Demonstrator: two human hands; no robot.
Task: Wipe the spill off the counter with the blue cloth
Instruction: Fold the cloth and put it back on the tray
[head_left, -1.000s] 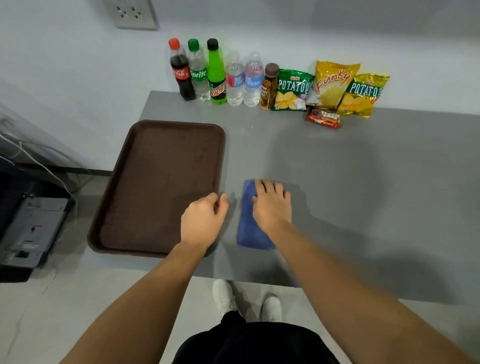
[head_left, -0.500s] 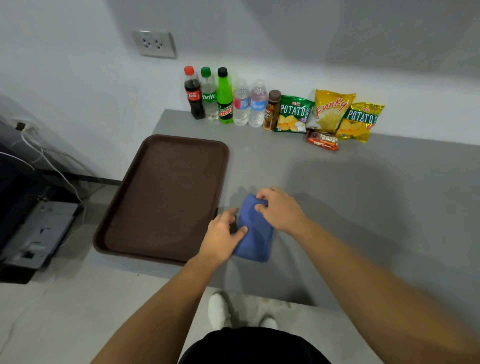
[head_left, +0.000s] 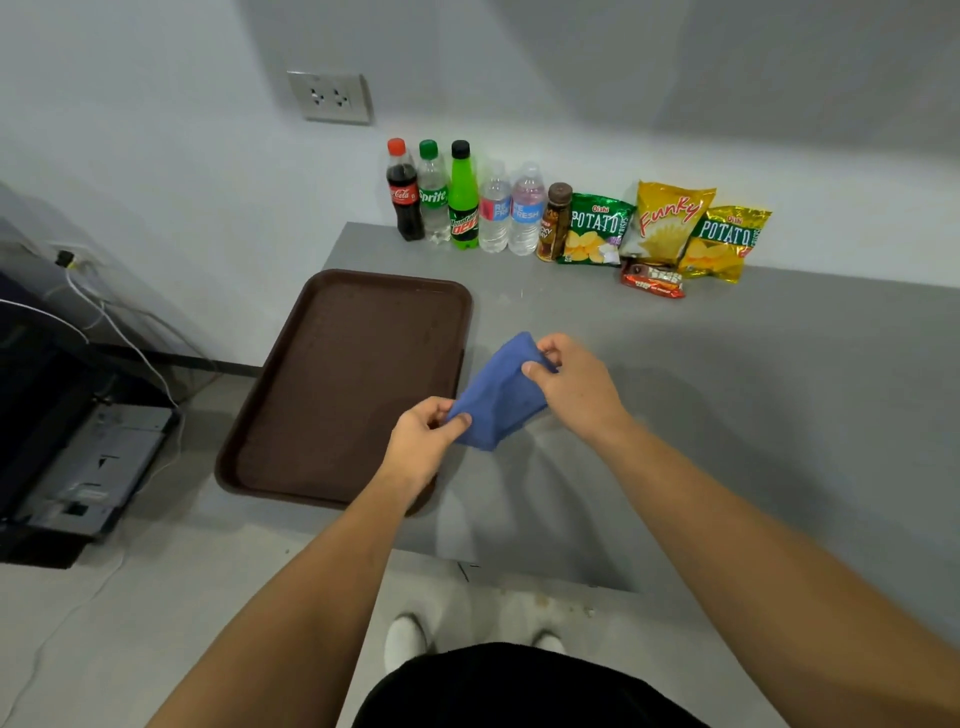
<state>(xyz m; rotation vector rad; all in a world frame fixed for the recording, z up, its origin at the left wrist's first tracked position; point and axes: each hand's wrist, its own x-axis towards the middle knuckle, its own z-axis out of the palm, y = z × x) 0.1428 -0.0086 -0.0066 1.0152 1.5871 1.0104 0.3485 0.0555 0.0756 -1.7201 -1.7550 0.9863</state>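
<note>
The blue cloth is lifted off the grey counter and held between both hands. My left hand pinches its near lower corner. My right hand pinches its far upper edge with thumb and fingers. The cloth sags folded between them, just right of the brown tray. A few small wet specks show on the counter beyond the cloth; I cannot make out a larger spill.
A brown tray lies at the counter's left edge. Along the back wall stand several drink bottles, chip bags and a red snack pack. A dark machine with cables sits on the floor to the left.
The cloth lay flat under my right palm a second ago. Both hands then took hold of it and raised it off the counter.
</note>
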